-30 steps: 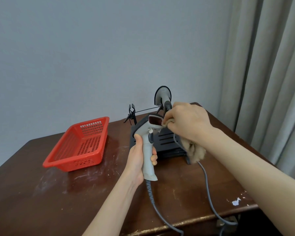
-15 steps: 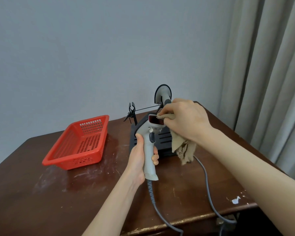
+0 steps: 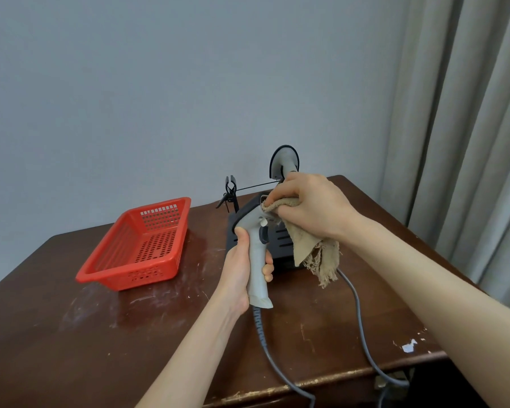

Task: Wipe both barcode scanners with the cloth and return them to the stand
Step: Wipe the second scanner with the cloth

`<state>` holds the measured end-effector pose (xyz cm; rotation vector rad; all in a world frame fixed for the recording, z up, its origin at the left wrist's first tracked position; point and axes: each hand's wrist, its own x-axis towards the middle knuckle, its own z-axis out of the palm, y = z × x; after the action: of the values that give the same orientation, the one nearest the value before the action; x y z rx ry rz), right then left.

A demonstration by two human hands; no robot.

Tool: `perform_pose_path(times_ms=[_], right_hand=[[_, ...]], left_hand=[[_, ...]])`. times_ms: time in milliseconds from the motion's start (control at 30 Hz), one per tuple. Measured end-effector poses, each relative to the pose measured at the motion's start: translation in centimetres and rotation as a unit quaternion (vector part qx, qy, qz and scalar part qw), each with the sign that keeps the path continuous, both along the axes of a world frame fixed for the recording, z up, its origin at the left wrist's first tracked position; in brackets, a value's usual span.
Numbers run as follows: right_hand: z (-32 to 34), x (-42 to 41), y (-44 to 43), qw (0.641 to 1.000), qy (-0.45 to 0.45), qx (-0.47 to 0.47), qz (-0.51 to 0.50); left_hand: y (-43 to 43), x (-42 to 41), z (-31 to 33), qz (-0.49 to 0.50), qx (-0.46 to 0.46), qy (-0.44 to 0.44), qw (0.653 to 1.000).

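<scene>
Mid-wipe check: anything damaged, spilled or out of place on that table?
Nothing spilled. The wooden table has a chipped white patch near its front right edge and pale scuff marks beside the red basket. The cloth in the right hand is frayed along its hanging edge.

Plain grey-blue wall (image 3: 159, 83) behind my dark, scuffed wooden bench (image 3: 56, 334); pale pleated curtains (image 3: 468, 128) hang beyond its right edge.

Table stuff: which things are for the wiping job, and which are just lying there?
For the job: scanner in left hand, cloth in right hand, other scanner, stand.
Lying about: basket, curtain.
</scene>
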<state>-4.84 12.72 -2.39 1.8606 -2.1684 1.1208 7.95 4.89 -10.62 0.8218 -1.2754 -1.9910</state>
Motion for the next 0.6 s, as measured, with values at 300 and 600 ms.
perform_pose_path(times_ms=[300, 600], right_hand=[[0.4, -1.2, 0.5, 0.969, 0.181, 0.101, -0.134], [0.1, -0.8, 1.1, 0.973, 0.188, 0.09, -0.096]], left_hand=[[0.1, 0.2, 0.3, 0.01, -0.037, -0.014, 0.999], [0.2, 0.2, 0.3, 0.005, -0.073, -0.014, 0.997]])
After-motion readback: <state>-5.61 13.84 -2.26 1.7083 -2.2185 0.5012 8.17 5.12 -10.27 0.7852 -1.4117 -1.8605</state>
